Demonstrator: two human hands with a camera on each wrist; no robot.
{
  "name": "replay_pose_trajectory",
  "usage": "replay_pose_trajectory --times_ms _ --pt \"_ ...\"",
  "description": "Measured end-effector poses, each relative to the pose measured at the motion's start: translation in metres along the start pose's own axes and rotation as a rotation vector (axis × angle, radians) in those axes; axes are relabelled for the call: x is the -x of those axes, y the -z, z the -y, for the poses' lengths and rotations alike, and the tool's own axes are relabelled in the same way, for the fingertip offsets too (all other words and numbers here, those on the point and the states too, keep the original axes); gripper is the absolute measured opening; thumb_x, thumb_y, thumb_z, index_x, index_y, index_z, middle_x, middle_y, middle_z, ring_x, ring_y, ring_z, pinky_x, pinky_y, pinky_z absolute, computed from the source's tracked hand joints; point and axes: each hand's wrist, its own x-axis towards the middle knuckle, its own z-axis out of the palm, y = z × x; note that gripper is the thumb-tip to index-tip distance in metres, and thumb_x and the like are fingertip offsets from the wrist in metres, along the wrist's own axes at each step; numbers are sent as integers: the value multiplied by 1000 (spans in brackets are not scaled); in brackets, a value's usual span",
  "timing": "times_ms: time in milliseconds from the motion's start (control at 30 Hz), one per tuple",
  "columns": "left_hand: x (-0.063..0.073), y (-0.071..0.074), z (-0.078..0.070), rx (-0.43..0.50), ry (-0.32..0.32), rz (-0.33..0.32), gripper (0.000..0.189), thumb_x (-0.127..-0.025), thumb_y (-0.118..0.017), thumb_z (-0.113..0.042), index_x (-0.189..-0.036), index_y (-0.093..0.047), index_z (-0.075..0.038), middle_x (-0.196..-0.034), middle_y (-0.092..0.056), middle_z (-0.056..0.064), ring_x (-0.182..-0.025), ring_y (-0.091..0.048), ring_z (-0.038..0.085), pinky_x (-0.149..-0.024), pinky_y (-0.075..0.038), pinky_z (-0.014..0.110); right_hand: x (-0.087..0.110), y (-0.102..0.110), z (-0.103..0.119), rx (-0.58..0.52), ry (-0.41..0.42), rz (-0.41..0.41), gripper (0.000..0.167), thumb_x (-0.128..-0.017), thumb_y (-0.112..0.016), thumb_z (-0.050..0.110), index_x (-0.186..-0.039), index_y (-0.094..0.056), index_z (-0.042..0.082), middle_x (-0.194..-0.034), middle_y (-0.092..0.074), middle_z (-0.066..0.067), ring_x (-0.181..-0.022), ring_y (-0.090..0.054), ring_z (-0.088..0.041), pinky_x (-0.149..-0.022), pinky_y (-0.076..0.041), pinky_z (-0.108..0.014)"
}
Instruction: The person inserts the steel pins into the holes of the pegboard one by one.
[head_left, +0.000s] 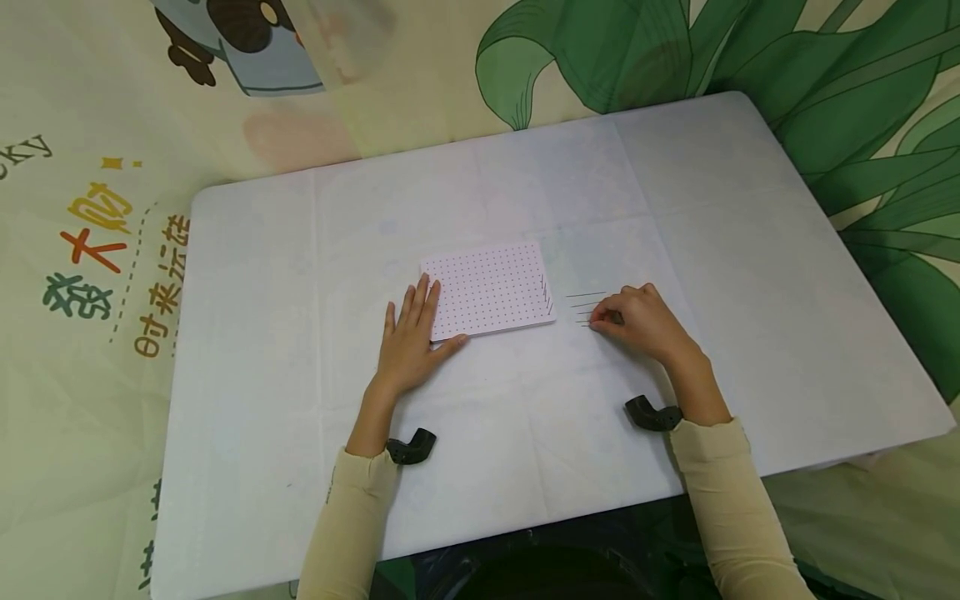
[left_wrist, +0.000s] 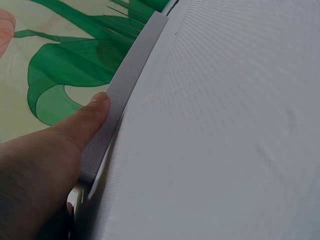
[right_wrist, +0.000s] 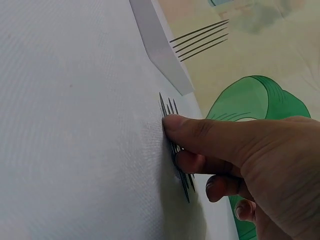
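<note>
A white board dotted with rows of small holes lies mid-table. Along its right edge several thin dark sticks stand upright. My left hand rests at the board's left end with fingers straight and spread; in the left wrist view its thumb presses the board's front side. To the right of the board, several more dark sticks with pointed ends lie in a loose row on the cloth. My right hand pinches the nearest stick between thumb and forefinger, low over the cloth.
A white cloth covers the table. Black wrist cameras sit on both forearms. Behind the table hangs a printed curtain with green leaves and lettering.
</note>
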Motion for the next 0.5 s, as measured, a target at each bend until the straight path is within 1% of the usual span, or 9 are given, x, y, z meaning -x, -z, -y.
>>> replay_pose_trajectory --times_ms 233,500 --pt "1 1 -1 4 0 6 92 -85 -49 -62 -150 -2 -18 -154 7 -3 -140 2 24 -109 7 48 3 -1 0 13 31 -6 5 -79 -73 12 -82 -70 9 -73 -65 2 -71 -49 -15 -71 -28 -34" --pt "0 0 0 -5 -1 5 92 -85 -49 -62 -150 -1 -18 -154 8 -4 -140 3 24 -109 7 48 3 4 0 -32 51 -72 6 -80 -71 10 -81 -67 7 -74 -65 -1 -72 -48 -16 -70 -27 -34"
